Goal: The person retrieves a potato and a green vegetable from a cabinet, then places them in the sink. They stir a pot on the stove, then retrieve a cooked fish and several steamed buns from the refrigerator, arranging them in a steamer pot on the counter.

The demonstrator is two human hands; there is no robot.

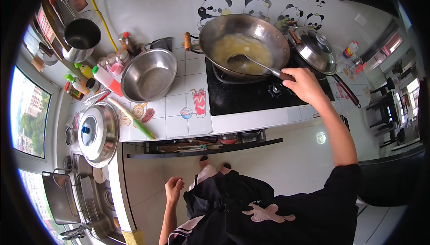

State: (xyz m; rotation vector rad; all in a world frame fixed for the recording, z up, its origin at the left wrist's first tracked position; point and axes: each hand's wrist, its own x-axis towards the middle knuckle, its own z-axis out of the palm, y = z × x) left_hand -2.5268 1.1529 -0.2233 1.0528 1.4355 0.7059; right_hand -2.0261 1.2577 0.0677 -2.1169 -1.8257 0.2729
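My right hand (304, 84) grips the wooden handle of a metal ladle (257, 63), whose bowl dips into the yellowish, steaming liquid (231, 48) in a large wok (244, 20). The wok stands on the left burner of a black glass gas stove (235, 99). My left hand (174, 185) hangs low by my side with its fingers curled, holding nothing visible. Left of the stove lies an empty stainless steel basin (151, 77), and near the counter's front edge is a green-handled utensil (142, 129) with a pale shaft.
A lidded pan (312, 50) with a long handle (346, 92) occupies the stove's right side. Bottles, including one with pink liquid (109, 80), crowd the left counter. A domed lid (99, 134) rests near the sink (100, 191). Below the counter, a drawer (205, 152) stands open.
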